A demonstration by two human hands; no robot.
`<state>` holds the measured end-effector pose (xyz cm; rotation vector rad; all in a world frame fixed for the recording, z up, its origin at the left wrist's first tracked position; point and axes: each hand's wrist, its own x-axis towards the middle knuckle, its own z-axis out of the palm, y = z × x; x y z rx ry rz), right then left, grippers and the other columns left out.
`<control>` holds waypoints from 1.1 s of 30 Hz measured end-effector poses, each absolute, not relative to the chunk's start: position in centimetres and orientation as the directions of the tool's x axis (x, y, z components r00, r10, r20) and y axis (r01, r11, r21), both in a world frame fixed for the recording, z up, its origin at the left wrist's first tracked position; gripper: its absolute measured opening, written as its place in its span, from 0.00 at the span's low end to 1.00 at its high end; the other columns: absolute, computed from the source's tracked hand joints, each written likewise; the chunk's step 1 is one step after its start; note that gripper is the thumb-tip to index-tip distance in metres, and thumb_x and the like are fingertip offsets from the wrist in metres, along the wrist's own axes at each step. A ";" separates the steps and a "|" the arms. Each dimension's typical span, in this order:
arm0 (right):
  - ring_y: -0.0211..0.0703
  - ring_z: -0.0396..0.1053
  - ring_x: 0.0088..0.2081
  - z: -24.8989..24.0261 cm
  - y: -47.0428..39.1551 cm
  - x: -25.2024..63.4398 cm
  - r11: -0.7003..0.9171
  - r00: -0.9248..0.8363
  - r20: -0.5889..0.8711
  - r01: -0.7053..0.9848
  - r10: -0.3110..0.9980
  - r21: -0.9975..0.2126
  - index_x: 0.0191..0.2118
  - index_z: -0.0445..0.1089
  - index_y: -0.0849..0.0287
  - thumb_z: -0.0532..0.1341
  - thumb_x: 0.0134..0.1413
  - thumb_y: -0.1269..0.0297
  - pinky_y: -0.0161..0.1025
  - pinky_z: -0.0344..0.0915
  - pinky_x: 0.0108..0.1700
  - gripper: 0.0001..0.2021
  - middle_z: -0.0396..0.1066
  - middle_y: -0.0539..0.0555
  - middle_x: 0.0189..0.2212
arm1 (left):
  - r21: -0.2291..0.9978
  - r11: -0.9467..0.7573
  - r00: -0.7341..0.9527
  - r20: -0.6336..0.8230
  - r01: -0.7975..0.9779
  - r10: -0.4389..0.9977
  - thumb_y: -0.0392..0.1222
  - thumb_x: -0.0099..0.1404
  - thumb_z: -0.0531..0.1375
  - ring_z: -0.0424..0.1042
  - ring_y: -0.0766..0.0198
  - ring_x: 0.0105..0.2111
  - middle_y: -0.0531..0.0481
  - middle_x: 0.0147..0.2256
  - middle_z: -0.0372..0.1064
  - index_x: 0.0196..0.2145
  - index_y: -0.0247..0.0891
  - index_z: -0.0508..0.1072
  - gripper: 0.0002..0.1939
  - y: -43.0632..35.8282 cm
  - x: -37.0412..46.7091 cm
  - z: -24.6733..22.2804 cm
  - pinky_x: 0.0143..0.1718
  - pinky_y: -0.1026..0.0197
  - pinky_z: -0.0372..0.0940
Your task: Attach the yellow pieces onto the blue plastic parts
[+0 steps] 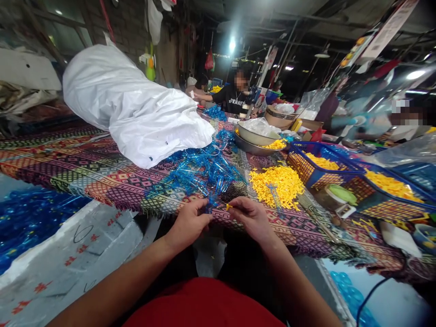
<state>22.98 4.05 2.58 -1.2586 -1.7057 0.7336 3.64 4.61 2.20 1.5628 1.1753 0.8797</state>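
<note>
head view: the left hand [191, 223]'s grip pinches a clear blue plastic piece [211, 202]; the right hand [251, 218]'s grip pinches a small yellow plastic piece [229, 207], both at the near edge of the patterned-cloth bench [112, 175], left of the yellow pile [277, 185].

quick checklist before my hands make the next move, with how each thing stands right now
1. Small yellow piece pinched in the right hand's fingertips: ok
2. Clear blue piece at the left hand's fingertips: ok
3. Left fingers gripping it firmly: cannot tell, too small and blurred
4. Hands apart, with a gap between them: ok
5. Yellow pile free of blue parts: not ok, a stray blue part lies on it
6. White sack clear of the blue heap: not ok, its near end seems to rest against it
</note>
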 end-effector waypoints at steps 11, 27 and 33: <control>0.36 0.65 0.26 1.6 3.7 22.0 0.312 -0.165 0.269 0.374 0.949 -0.873 0.31 0.70 0.58 0.59 0.49 0.66 0.32 0.62 0.27 0.03 0.68 0.50 0.26 | 0.997 0.080 0.341 -0.070 -0.015 0.937 0.36 0.54 0.54 0.64 0.69 0.19 0.54 0.22 0.63 0.36 0.36 0.69 0.10 3.6 3.7 1.0 0.15 0.69 0.59; 0.33 0.61 0.22 2.8 4.4 26.9 0.072 0.002 0.073 0.115 0.997 -0.991 0.28 0.71 0.60 0.67 0.37 0.62 0.32 0.56 0.24 0.10 0.66 0.47 0.21 | 0.944 -0.233 0.389 0.129 0.233 0.912 0.36 0.53 0.59 0.66 0.58 0.43 0.45 0.46 0.66 0.51 0.38 0.67 0.25 3.0 6.0 0.8 0.44 0.58 0.63; 0.35 0.60 0.19 4.6 7.6 38.4 -0.065 0.215 0.055 0.515 0.975 -0.855 0.25 0.70 0.61 0.69 0.30 0.55 0.34 0.56 0.21 0.15 0.66 0.49 0.17 | 0.870 -0.261 0.124 0.230 0.417 0.965 0.41 0.59 0.55 0.70 0.61 0.38 0.48 0.38 0.72 0.40 0.38 0.74 0.14 6.0 1.6 1.1 0.44 0.58 0.64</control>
